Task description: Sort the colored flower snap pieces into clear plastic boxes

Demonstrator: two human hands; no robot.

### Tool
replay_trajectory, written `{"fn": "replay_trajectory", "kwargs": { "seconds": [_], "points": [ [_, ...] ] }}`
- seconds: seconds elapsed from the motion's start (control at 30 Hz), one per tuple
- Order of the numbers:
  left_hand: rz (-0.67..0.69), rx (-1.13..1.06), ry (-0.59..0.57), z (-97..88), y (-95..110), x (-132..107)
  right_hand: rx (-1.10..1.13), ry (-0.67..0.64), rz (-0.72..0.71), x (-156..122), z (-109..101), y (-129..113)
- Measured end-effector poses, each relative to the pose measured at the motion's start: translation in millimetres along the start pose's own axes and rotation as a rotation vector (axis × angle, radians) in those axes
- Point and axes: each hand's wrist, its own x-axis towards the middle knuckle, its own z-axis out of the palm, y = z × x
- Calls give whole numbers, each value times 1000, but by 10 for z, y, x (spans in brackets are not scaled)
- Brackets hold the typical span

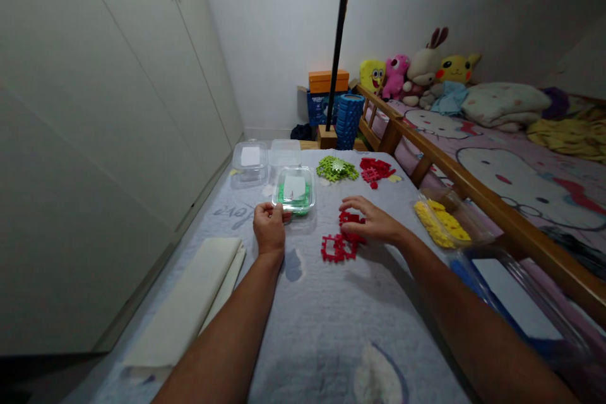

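My left hand (269,227) is curled at the near left corner of a clear lidded box of green pieces (294,197), fingers touching its edge. My right hand (372,219) rests over a cluster of red interlocking pieces (341,243) on the grey blanket, fingers bent onto the top ones. Farther back lie a heap of light green pieces (336,168) and a heap of red pieces (375,171).
Two clear lidded boxes (250,161) stand at the back left. An open container of yellow pieces (442,222) and a blue-filled one (516,303) sit at the right by a wooden bed rail (473,186). A folded cream cloth (199,293) lies left. A black pole (339,38) rises behind.
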Motion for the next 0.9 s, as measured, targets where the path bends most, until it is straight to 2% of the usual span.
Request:
{"fn": "replay_trajectory", "kwargs": {
  "seconds": [0.1,0.23,0.3,0.37,0.47,0.63,0.77,0.9],
  "points": [
    [14,-5,0,-7,-8,1,21,171,120,356,-215,288],
    [21,-15,-8,-18,-19,4,-232,481,464,831,-345,705],
    [18,-8,-12,-21,-21,6,-332,555,589,993,-383,866],
    [17,3,-10,-23,-20,5,-411,550,655,1103,-430,988],
    [24,11,-2,-25,-13,-5,-490,462,691,1209,-520,1126],
    [35,30,-14,-35,-2,-21,-503,362,735,1307,-594,1297],
    [39,37,-12,-36,-9,-19,-430,363,787,1321,-568,1407],
    [41,48,-18,-36,-5,-26,-397,385,743,1293,-536,1464]
  ]
}}
